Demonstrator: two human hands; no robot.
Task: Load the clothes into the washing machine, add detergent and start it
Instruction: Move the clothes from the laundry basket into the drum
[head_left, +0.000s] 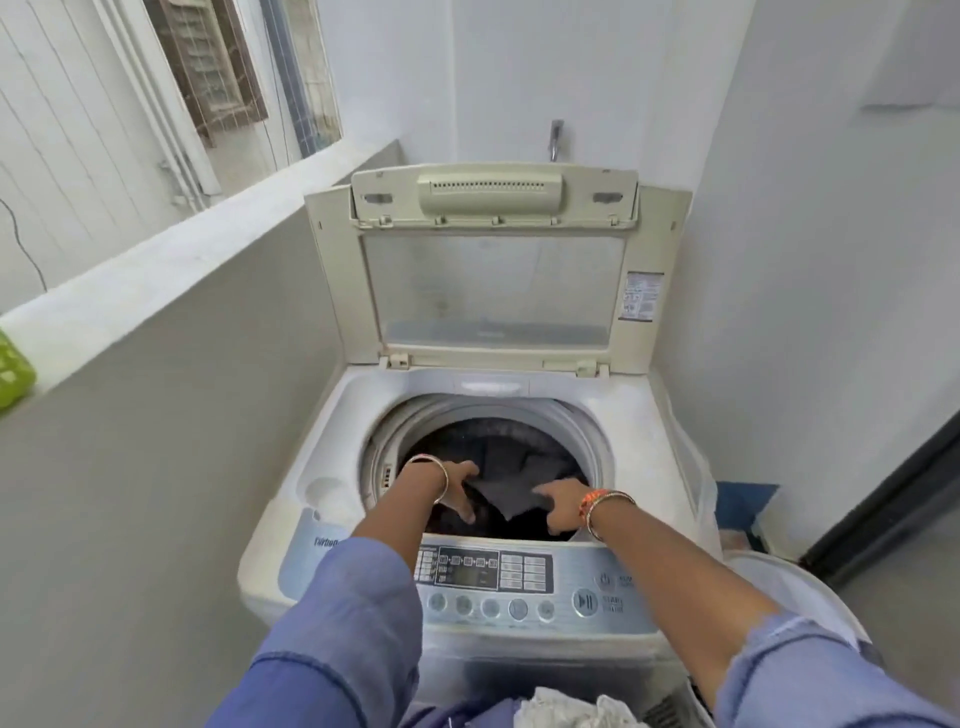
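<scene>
Single view only, wide-angle cam on my head, looking forward and down from standing height. It faces the washing machine (483, 467) head-on, close in, open lid (493, 270) mid-frame, control panel (519, 582) just below. Both forearms enter from the bottom edge. Edges bend from the lens.

White painted walls (810, 218) close in the far and right sides of a narrow nook. On the left runs a low grey parapet wall (156, 426) capped by a white ledge (171, 260), with a window opening (218, 67) above it letting in daylight. A metal tap (556, 136) sticks out of the far wall. A dark door frame (893, 493) edges the right, and a green object (13, 371) sits on the ledge at the near left.
</scene>
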